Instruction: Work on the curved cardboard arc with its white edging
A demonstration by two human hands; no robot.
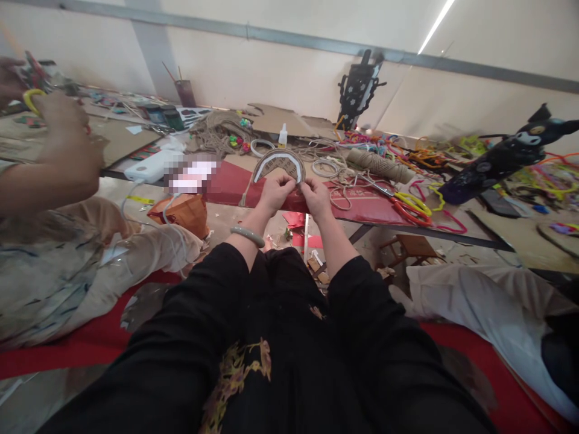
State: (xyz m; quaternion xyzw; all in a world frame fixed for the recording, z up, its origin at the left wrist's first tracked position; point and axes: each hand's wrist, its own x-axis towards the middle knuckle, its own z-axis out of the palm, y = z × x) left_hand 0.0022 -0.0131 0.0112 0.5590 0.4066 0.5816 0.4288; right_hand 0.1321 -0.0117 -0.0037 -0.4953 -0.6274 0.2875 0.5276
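Lighting: bright, even, from ceiling strip light [435, 25]. Shadows soft. Edges stretched by wide-angle distortion, motion-blurred.

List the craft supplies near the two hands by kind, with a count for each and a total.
Rope-wrapped arch, held by left hand and right hand: 1
Glue bottle: 1
Twine spool: 1
Scissors: 1
Total: 4
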